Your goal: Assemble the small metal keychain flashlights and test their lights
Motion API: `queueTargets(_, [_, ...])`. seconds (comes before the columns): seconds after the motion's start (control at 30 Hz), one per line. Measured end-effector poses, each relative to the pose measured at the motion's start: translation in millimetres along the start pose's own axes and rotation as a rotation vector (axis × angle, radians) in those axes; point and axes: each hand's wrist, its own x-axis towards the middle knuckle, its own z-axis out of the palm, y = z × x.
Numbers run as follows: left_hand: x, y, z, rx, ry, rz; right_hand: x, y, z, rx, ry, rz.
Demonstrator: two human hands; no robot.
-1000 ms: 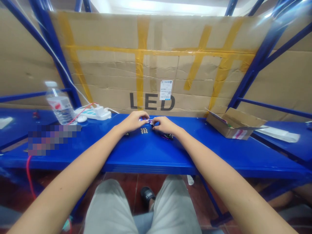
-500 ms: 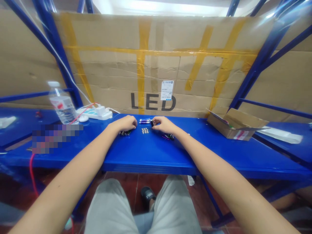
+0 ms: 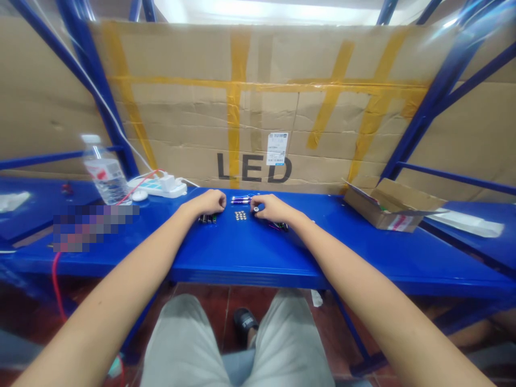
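Note:
My right hand (image 3: 271, 207) pinches a small black cylinder (image 3: 256, 210) whose round, pale end faces me. Curled inward, my left hand (image 3: 212, 202) has its fingers pressed together; whatever they may hold is hidden. Below the left hand lie several small dark tubes (image 3: 207, 219), partly covered by it. Between the hands, small silvery round pieces (image 3: 241, 215) are set out in a tight group on the blue table (image 3: 242, 252). Just behind them rest shiny purple metal tubes (image 3: 241, 200). More dark and purple pieces (image 3: 279, 226) show beneath my right wrist.
An open cardboard box (image 3: 397, 207) stands at the right. To the left are a water bottle (image 3: 105, 174), a white power strip (image 3: 159, 186) with cables, and a pixelated area. A large cardboard sheet (image 3: 193, 118) marked LED closes off the back between blue posts.
The black cylinder in my right hand has been turned so its round end now faces me. My left hand has hardly moved.

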Motion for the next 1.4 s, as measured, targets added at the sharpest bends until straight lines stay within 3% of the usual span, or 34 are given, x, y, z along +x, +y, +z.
queueTargets(0.37, [0.8, -1.4, -0.8, -0.058, -0.023, 0.076, 5.6, 6.6, 7.1, 0.175, 0.033, 0.113])
queueTargets(0.57, [0.8, -2.9, 1.4, -0.071, 0.006, 0.072, 6.1, 5.9, 6.2, 0.151, 0.086, 0.088])
queueTargets(0.7, [-0.4, -2.1, 0.6, -0.045, -0.011, 0.101, 4.6, 3.1, 5.3, 0.119, 0.035, 0.037])
queueTargets(0.83, [-2.1, 7.6, -0.2, -0.079, 0.134, 0.216, 2.9, 0.5, 4.0, 0.107, 0.025, 0.02])
queueTargets(0.97, [-5.8, 31.4, 2.1, -0.243, 0.397, 0.413, 2.9, 0.2, 3.8, 0.096, 0.017, 0.014])
queueTargets(1.03, [-8.1, 44.6, 4.6, -0.285, 0.443, 0.51, 3.2, 1.0, 4.2, 0.088, 0.017, 0.021])
queueTargets(1.2, [-10.3, 62.0, 10.9, -0.293, 0.337, 0.655, 3.5, 2.9, 5.3, 0.115, 0.013, -0.001])
queueTargets(1.4, [-9.4, 63.0, 11.7, -0.265, 0.295, 0.572, 2.8, 0.6, 5.1, 0.131, 0.008, -0.006])
